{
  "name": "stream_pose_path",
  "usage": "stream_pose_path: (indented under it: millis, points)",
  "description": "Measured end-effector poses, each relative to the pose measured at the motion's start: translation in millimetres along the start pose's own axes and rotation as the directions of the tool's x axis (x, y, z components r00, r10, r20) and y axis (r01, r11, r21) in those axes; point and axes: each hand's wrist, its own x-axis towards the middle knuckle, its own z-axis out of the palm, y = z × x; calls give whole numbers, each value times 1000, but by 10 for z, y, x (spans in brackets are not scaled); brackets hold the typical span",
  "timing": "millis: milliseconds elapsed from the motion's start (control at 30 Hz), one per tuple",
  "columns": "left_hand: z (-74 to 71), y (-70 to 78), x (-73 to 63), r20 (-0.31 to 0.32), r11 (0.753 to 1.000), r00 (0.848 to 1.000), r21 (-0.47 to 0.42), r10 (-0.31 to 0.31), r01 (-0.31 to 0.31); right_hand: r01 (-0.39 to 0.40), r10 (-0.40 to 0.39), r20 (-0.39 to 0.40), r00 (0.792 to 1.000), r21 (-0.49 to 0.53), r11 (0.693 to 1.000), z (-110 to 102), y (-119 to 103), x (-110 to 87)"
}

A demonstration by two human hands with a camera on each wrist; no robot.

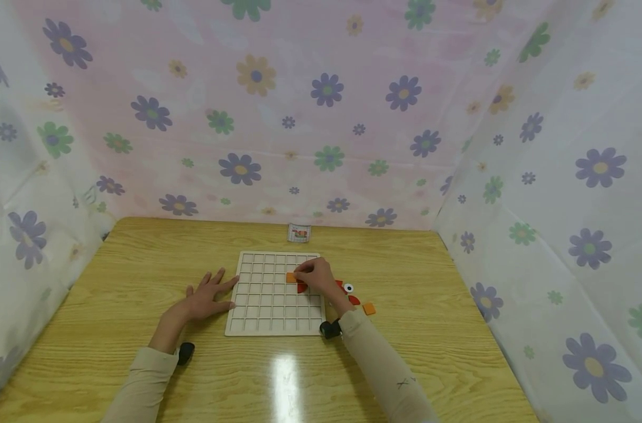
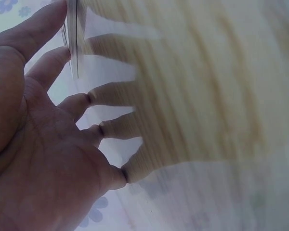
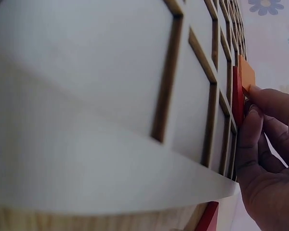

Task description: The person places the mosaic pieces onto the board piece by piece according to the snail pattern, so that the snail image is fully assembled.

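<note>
A pale wooden grid board (image 1: 262, 325) lies on the table. At its left edge rests my left hand (image 1: 201, 301), fingers spread, thumb and index finger touching the rim; the left wrist view shows the palm (image 2: 48, 139) and fingertips against the glossy tabletop. Over the board's right side, my right hand (image 1: 316, 276) pinches the edge of an orange square tile (image 1: 291, 277) with thumb and index finger. In the right wrist view, that orange tile (image 3: 247, 73) stands right beside a red piece (image 3: 237, 96) on the grid. The red piece (image 1: 301, 288) looks rounded from above.
Right of the board, partly behind my right wrist, lie a white eye piece (image 1: 349, 288) with a black centre, a red piece (image 1: 354, 300) and another orange tile (image 1: 369, 308). A small picture card (image 1: 299, 233) lies behind the board. Flowered cloth (image 1: 299, 117) hangs around the wooden table (image 1: 114, 282).
</note>
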Motion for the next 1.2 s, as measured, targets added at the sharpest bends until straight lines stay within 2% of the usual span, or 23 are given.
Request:
stream_pose_path:
  millis: [300, 600, 1000, 1200]
  points:
    - [18, -38, 8, -26, 999, 999, -13, 44, -44, 17, -17, 12, 1000, 16, 1000, 2, 5, -10]
    - [4, 0, 8, -13, 999, 1000, 31, 16, -16, 16, -16, 20, 1000, 3, 1000, 10, -59, -18]
    - [35, -19, 13, -24, 1000, 999, 17, 25, -24, 18, -18, 20, 1000, 5, 1000, 22, -59, -22]
    - [40, -41, 21, -32, 999, 999, 26, 19, -18, 36, -38, 34, 999, 51, 998, 17, 12, 1]
